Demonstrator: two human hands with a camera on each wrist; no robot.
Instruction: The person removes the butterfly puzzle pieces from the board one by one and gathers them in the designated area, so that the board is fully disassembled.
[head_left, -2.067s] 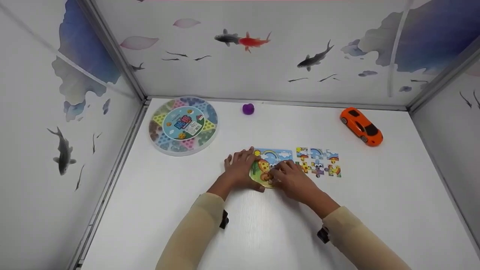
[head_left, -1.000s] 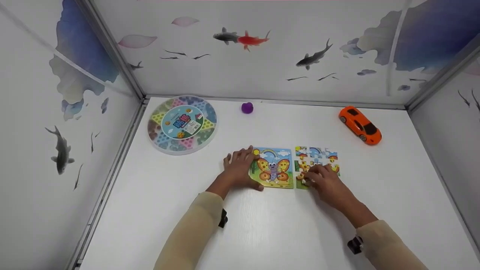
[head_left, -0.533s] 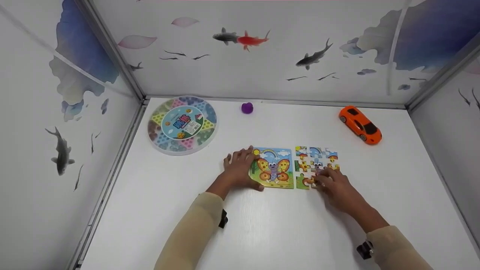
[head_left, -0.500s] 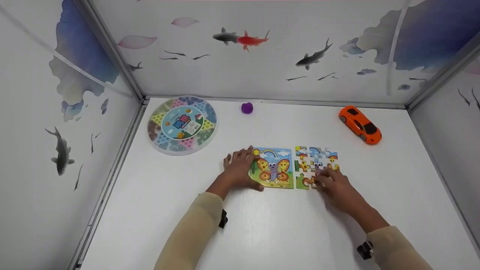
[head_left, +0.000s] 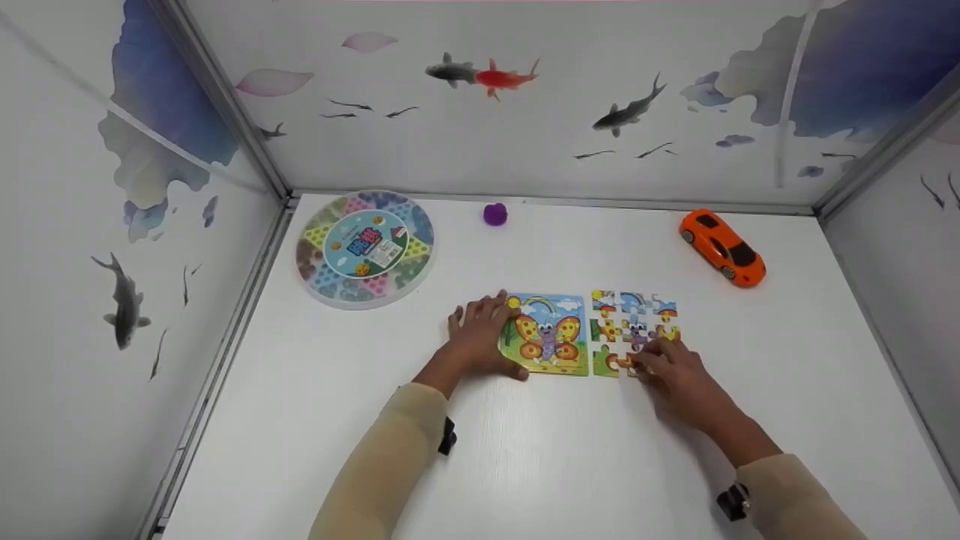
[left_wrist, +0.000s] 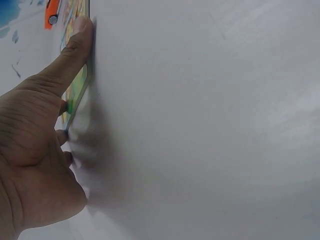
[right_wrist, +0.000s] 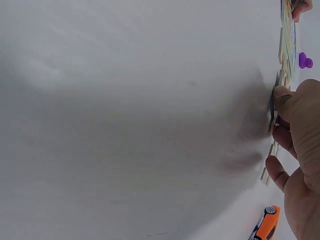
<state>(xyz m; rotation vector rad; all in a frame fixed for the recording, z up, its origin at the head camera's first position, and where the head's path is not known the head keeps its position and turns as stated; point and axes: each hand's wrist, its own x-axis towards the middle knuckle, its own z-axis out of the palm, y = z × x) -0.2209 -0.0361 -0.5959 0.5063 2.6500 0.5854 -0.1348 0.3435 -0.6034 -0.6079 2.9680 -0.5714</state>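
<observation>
Two hands work near the middle of the white table (head_left: 525,465). The left hand (head_left: 477,339) lies flat, fingers straight, pressing the left edge of the butterfly puzzle board (head_left: 546,334), thumb along its near edge. The right hand (head_left: 670,369) pinches a loose puzzle piece (head_left: 627,363) at the near edge of the separated pieces (head_left: 634,321), which lie just right of the board. The pinched piece sits right at the right hand's fingertips, on the side toward the board, so this hand is far nearer to it. An orange toy car (head_left: 722,248) stands by the far right corner, a round game box (head_left: 366,248) far left, a purple ball (head_left: 495,214) at the far edge.
</observation>
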